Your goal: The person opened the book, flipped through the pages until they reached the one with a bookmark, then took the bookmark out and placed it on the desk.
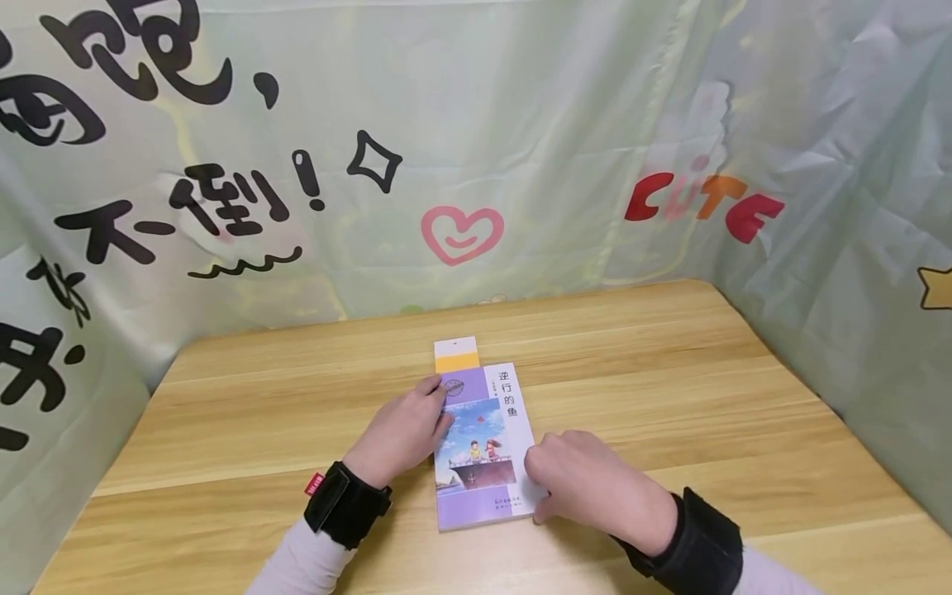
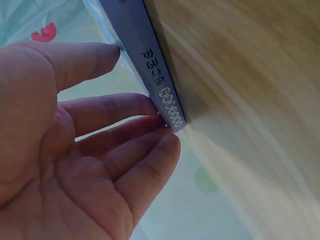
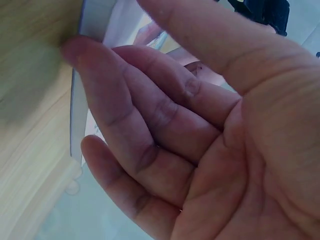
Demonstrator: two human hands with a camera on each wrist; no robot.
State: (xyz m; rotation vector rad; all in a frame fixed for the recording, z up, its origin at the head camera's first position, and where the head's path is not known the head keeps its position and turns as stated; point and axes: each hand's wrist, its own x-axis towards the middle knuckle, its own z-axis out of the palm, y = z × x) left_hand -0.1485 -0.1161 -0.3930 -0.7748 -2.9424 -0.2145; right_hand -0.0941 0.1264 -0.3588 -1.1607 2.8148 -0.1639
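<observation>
A purple and white paperback book (image 1: pixel 476 450) lies closed on the table, its cover showing two small figures on a ship's bow. At its left edge is my left hand (image 1: pixel 402 430), fingertips against the spine (image 2: pixel 150 65) near the top corner and thumb at the cover's edge. Those fingers are only slightly bent. My right hand (image 1: pixel 595 479) is along the opposite, page side, with loosely bent fingers; one fingertip (image 3: pixel 75 50) touches the page edge (image 3: pixel 77 115) close to the tabletop. From the book's top end sticks out a white and orange strip (image 1: pixel 456 354).
The book rests on a wood-grain table (image 1: pixel 297 397). A pale printed curtain (image 1: pixel 558 124) with dark lettering, a pink heart (image 1: pixel 463 235) and coloured letters hangs behind the table and along its sides. Black bands (image 1: pixel 348 504) wrap both wrists.
</observation>
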